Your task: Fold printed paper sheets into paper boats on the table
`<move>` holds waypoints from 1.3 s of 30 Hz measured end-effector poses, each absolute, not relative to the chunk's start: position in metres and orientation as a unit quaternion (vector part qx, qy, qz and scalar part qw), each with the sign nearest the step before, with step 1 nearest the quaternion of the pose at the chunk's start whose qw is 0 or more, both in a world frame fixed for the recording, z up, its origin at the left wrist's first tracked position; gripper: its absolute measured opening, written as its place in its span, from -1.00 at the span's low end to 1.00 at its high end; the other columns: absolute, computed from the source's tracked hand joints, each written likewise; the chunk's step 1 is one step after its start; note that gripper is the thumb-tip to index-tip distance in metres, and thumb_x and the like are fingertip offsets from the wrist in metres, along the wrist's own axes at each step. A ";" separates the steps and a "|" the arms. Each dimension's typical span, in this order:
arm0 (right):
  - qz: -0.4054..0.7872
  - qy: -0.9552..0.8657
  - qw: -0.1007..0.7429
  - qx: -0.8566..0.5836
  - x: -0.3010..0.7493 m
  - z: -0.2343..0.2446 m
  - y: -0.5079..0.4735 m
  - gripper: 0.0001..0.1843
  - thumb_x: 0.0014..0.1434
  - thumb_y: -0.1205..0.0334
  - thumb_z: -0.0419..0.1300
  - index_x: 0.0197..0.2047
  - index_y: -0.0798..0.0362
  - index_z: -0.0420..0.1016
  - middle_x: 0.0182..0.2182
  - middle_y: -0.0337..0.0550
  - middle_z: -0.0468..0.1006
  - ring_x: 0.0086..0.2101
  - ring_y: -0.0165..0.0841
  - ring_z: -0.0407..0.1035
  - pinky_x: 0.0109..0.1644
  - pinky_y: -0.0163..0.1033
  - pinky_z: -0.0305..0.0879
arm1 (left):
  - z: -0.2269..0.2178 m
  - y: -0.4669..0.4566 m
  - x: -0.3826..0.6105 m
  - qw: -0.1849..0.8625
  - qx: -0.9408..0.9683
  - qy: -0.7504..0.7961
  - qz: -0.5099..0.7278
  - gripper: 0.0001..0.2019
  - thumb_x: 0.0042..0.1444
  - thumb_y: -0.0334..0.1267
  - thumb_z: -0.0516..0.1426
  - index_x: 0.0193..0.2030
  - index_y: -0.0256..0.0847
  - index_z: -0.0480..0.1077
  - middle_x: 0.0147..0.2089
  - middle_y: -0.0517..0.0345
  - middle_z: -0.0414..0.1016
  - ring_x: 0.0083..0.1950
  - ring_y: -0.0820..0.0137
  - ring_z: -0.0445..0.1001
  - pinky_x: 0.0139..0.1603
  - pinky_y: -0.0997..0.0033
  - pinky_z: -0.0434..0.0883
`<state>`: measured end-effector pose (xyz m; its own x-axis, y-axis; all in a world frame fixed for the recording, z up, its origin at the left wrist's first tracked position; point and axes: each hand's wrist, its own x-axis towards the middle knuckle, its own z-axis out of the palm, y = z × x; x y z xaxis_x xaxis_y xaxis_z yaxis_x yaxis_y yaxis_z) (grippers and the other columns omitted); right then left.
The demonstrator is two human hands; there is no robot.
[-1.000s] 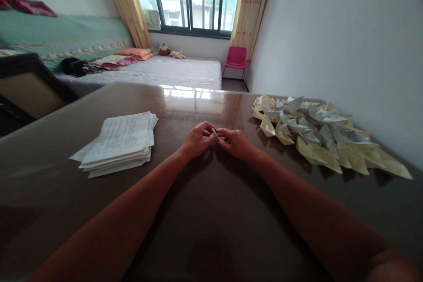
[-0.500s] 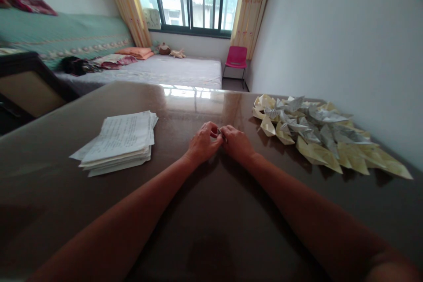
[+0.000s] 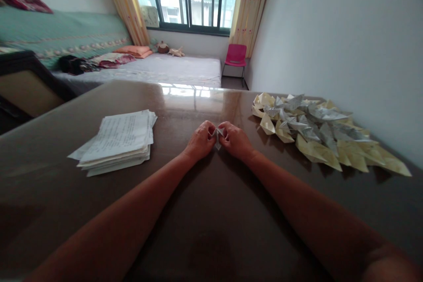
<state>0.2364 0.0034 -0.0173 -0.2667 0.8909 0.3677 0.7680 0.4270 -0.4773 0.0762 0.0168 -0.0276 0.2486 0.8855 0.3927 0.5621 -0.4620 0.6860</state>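
Observation:
A small folded piece of paper (image 3: 217, 139), whitish with a pointed lower end, is held between my two hands above the middle of the brown table (image 3: 185, 211). My left hand (image 3: 202, 139) pinches its left side, fingers curled. On its right side, my right hand (image 3: 235, 140) grips it the same way. Much of the paper is hidden behind the fingers. To the left lies a stack of written paper sheets (image 3: 120, 136). Several folded paper boats (image 3: 307, 125), yellowish and grey-white, sit crowded together at the right.
Past the table's far edge are a bed (image 3: 178, 68) and a pink chair (image 3: 235, 56) below the window. A dark-framed chair (image 3: 29, 79) stands at the left. The white wall (image 3: 337, 39) runs along the right side.
The folded paper between my hands has come into clearer view, its point now showing downward. My hands have moved slightly apart around it. The stack and the paper boats stay in place.

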 end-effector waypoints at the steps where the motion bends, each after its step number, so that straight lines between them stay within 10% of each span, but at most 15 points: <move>1: 0.095 -0.788 0.301 -0.529 0.237 -0.017 0.003 -0.76 0.13 0.24 0.13 -0.09 0.03 0.35 -0.38 -0.22 0.48 -0.41 -0.38 0.36 -0.29 -0.32 0.18 | -0.027 0.017 0.077 0.204 0.763 0.479 0.383 -0.89 0.04 -0.33 0.12 -0.29 -0.17 0.24 -0.37 0.24 0.37 -0.40 0.47 0.37 -0.38 0.48 0.31; 27: 0.228 -0.875 0.201 -0.378 0.278 -0.005 0.017 -0.84 0.08 0.33 0.22 -0.22 0.05 0.55 -0.30 -0.23 0.44 -0.39 -0.49 0.36 -0.29 -0.38 0.22 | -0.005 0.018 0.046 0.175 0.865 0.429 0.194 -0.90 0.03 -0.19 0.17 -0.31 -0.05 0.50 -0.30 0.23 0.46 -0.30 0.41 0.44 -0.25 0.47 0.32; 39: 0.201 -0.857 0.209 -0.427 0.271 -0.011 0.015 -0.80 0.10 0.06 0.28 -0.28 -0.01 0.58 -0.31 -0.26 0.46 -0.40 -0.49 0.34 -0.30 -0.38 0.15 | 0.008 -0.002 0.058 0.039 0.872 0.470 0.130 -0.75 0.16 -0.01 0.06 -0.32 -0.05 0.49 -0.21 0.12 0.48 -0.14 0.25 0.43 -0.28 0.40 0.29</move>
<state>0.2714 0.0150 -0.0115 -0.5490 0.8148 0.1865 0.6474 0.5556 -0.5217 0.0581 -0.0025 0.0075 0.5239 0.8300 0.1913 0.8099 -0.5550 0.1899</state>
